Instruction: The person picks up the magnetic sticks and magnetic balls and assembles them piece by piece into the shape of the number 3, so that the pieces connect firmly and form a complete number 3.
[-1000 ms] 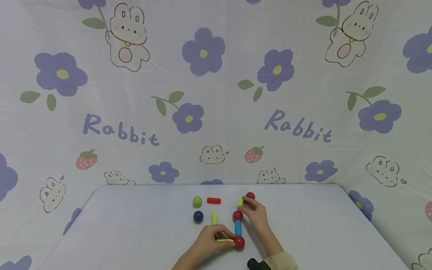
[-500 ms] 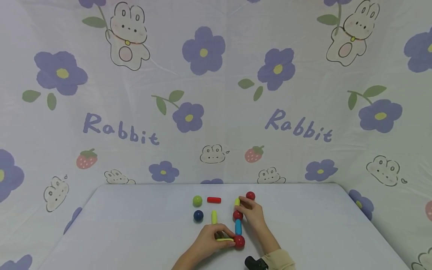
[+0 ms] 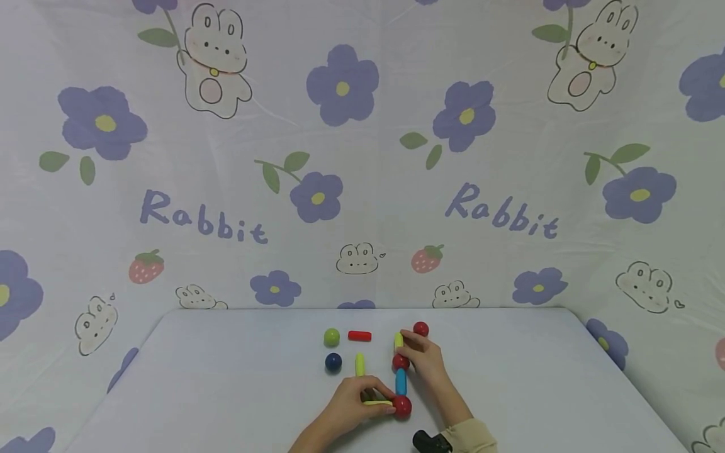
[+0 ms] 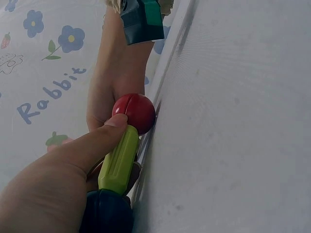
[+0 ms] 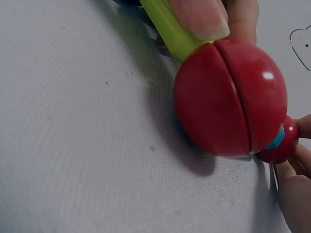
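In the head view my left hand (image 3: 355, 402) pinches a yellow-green rod (image 4: 118, 160) with a red ball (image 3: 403, 407) at one end. A dark blue ball (image 4: 106, 213) sits at the rod's other end in the left wrist view. From the red ball a blue rod (image 3: 401, 382) runs away to a second red ball (image 3: 399, 363). There my right hand (image 3: 428, 365) pinches another yellow-green rod (image 3: 399, 340), its near end at that ball; whether it is seated in it is hidden by the fingers.
Beyond the right fingers lies a loose red ball (image 3: 421, 328). To the left are a green ball (image 3: 331, 337), a red rod (image 3: 359, 336) and a navy ball (image 3: 333, 362). One more yellow-green rod (image 3: 360, 363) stretches back from behind the left hand on the white table (image 3: 226, 377).
My right hand has moved slightly left and nearer, bringing its yellow-green rod into line with the second red ball. The left hand keeps its hold in place.
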{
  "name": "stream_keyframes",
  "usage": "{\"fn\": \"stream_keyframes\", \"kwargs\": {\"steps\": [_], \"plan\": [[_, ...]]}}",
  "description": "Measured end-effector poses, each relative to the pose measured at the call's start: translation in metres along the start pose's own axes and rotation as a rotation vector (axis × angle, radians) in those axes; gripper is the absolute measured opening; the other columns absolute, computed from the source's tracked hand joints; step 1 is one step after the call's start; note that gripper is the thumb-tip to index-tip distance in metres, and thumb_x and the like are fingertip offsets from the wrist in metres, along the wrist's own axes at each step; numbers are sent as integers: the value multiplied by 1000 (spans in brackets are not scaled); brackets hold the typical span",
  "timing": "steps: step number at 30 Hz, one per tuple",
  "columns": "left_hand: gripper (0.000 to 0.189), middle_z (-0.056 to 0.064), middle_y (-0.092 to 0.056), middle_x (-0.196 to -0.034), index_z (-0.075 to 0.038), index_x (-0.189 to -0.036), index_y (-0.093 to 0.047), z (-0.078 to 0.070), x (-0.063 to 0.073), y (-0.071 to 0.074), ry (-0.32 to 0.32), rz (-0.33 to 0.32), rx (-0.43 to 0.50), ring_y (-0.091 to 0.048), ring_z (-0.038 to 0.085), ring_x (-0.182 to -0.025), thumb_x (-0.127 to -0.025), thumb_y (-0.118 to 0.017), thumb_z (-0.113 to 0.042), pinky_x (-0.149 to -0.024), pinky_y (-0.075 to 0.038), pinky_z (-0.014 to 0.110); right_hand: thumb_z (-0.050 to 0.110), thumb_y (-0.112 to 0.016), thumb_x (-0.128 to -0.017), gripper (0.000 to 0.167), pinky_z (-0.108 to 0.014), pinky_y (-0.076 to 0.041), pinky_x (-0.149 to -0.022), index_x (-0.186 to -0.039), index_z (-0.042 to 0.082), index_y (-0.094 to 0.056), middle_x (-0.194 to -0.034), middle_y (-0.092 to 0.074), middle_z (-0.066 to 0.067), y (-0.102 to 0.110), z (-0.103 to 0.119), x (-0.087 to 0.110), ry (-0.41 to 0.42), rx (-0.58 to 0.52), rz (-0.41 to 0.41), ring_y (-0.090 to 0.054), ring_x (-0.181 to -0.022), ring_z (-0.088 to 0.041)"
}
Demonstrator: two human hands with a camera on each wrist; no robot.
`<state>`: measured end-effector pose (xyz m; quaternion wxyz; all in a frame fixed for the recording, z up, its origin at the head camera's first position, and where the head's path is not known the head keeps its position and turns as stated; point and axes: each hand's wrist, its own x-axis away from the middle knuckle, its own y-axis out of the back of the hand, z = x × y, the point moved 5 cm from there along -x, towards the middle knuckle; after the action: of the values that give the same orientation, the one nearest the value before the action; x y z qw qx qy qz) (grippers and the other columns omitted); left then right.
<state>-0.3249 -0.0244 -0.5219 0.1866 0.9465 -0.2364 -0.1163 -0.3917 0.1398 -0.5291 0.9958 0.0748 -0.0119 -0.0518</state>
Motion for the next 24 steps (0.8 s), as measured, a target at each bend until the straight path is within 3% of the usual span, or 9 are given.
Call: {"fn": "stream_keyframes", "kwargs": {"steps": [4,15,20,24], "plan": [[16,-12,-63,-84,-26,-89,-68,15,-5,-3,15,2,-12,-54,10,-71,-74,-72,-32,-65,-46,25,12,-63,-83,41,-45,-37,-90,-122,4,-54,-121,-52,-16,0,-1,0,-9,-14,-6,-46,-113,-30],[16,-12,-64,-84,-27,-90,-68,15,-5,-3,6,9,-10,-54,10,-71,-75,-71,-33,-66,-46,25,8,-60,-83,38,-43,-35,-92,-121,3,-54,-122,-52,-15,1,-4,-1,-6,-79,-32,-46,-114,-28],[16,-12,-64,-84,-26,-90,-69,13,-4,-2,6,6,-5,-54,10,-71,-74,-72,-31,-66,-46,25,9,-60,-85,34,-38,-39,-90,-119,5,-56,-118,-56,-10,4,0,1,81,-61,-94,-49,-111,-24],[16,-11,-64,-84,-26,-90,-69,14,-5,-2,5,8,3,-54,11,-71,-74,-72,-31,-65,-46,25,8,-59,-86,27,-31,-42,-86,-114,5,-59,-113,-58,-8,11,6,3,221,-44,-166,-51,-107,-20]]}}
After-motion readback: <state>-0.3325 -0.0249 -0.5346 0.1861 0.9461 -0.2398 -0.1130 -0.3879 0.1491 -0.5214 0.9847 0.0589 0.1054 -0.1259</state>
